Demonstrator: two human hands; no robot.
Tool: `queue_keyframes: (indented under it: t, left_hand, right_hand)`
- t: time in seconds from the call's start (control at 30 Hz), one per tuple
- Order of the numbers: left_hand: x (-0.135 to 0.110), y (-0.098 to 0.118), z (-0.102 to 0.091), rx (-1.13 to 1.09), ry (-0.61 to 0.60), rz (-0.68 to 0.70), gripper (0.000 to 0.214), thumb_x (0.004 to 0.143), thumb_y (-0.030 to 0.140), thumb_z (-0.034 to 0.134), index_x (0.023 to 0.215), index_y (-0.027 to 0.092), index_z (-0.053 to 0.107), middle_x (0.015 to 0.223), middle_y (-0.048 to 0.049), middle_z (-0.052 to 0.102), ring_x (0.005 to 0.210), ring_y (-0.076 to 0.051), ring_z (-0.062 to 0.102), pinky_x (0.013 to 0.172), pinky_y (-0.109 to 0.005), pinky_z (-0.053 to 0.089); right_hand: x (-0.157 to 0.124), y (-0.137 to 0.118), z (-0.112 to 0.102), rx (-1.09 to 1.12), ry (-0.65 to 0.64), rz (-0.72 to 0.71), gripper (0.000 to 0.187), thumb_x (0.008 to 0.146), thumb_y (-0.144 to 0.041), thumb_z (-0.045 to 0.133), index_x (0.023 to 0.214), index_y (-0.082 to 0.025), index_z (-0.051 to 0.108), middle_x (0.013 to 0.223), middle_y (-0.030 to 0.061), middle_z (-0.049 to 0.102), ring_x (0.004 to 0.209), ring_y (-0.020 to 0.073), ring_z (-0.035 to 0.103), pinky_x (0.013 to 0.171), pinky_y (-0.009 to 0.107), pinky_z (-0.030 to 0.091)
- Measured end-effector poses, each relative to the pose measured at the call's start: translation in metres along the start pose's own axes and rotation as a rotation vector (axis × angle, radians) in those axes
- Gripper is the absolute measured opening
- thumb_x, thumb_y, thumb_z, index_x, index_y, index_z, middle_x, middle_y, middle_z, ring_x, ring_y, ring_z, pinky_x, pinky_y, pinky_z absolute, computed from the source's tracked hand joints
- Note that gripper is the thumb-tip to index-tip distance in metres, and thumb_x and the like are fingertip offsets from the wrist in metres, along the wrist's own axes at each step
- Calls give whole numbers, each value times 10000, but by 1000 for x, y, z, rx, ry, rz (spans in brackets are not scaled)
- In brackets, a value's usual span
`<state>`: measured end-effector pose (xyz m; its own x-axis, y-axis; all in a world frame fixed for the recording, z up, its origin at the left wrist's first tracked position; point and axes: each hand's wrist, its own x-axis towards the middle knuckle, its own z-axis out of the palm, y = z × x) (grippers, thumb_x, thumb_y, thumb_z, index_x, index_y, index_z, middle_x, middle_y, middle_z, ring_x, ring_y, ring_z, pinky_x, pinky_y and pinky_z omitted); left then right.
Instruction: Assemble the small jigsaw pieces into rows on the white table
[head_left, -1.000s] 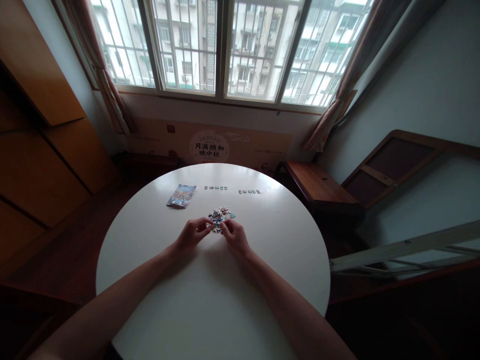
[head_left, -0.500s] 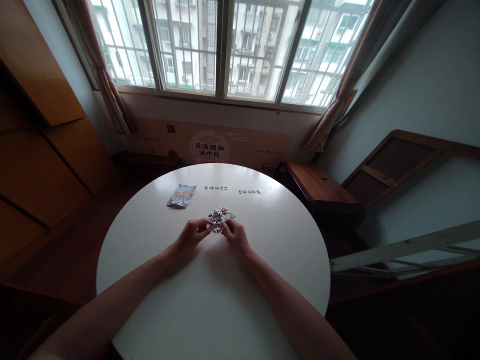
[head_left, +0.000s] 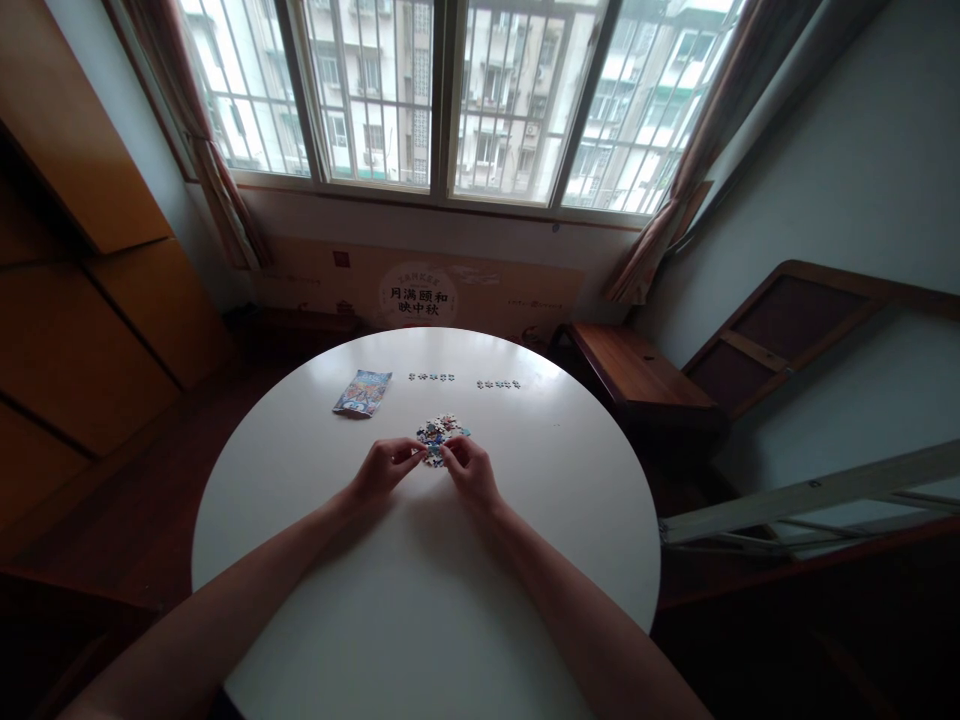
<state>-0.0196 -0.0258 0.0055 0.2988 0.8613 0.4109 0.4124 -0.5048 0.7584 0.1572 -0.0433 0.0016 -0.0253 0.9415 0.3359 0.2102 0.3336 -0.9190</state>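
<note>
A heap of jigsaw puzzle pieces (head_left: 448,425) lies on the round white table (head_left: 450,620), blue, white and brown in colour. My left hand (head_left: 386,463) is at the heap's near left side, thumb and forefinger pinched at a small jigsaw puzzle piece (head_left: 434,450). From the right, my right hand (head_left: 471,468) pinches at the same spot, its fingertips close to the left ones. The piece looks bluish green, and the fingers partly cover it. Whether it is a single piece or two joined ones is too small to tell.
Beyond the heap, short rows of puzzle pieces lie at the left (head_left: 432,377) and the right (head_left: 499,384). A colourful printed packet (head_left: 363,393) rests left of them. Past the table's right edge stands a low wooden bench (head_left: 637,365); a barred window (head_left: 442,100) is ahead.
Both hands stay almost where they were, still pinched together at the heap. The piece between the fingertips shows a bluer tone than before, when it looked greener.
</note>
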Motion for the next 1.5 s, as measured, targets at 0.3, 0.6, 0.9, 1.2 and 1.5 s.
queue_keyframes:
  t: [0.3, 0.6, 0.9, 1.2, 1.5]
  left_hand:
    - [10, -5, -23, 254, 237, -20, 271, 818, 369, 560, 869, 145, 703, 567, -1, 584, 502, -96, 466, 524, -203, 357]
    - [12, -7, -38, 677, 93, -269, 190, 809, 354, 558, 842, 226, 696, 656, -11, 659, 564, -140, 558, 525, -225, 302]
    - [10, -7, -37, 828, 16, -311, 220, 843, 336, 510, 937, 230, 678, 860, -55, 697, 742, -202, 628, 611, -258, 377]
    - [0, 22, -29, 864, -32, -185, 260, 844, 316, 473, 996, 221, 662, 1012, -70, 643, 851, -215, 595, 726, -302, 408]
    - [-9, 26, -16, 911, -64, -95, 305, 821, 238, 471, 1086, 211, 620, 1136, -103, 605, 1194, -297, 382, 927, -422, 305]
  right_hand:
    - [1, 0, 1, -18, 24, 24, 260, 817, -410, 526, 800, -163, 603, 641, 8, 577, 548, 121, 504, 512, 220, 395]
    - [0, 4, 2, -24, 8, 21, 276, 817, -427, 523, 791, -164, 601, 608, 0, 554, 541, 123, 494, 515, 224, 393]
    - [0, 4, 3, -11, 13, 20, 269, 819, -417, 521, 789, -162, 600, 602, -2, 550, 541, 123, 495, 511, 222, 386]
    - [0, 3, 2, -10, 6, 32, 271, 813, -423, 527, 782, -165, 603, 603, 2, 559, 544, 129, 507, 512, 227, 395]
    - [-1, 3, 1, 7, -2, 32, 249, 819, -403, 529, 798, -165, 600, 636, 12, 578, 573, 138, 529, 537, 232, 414]
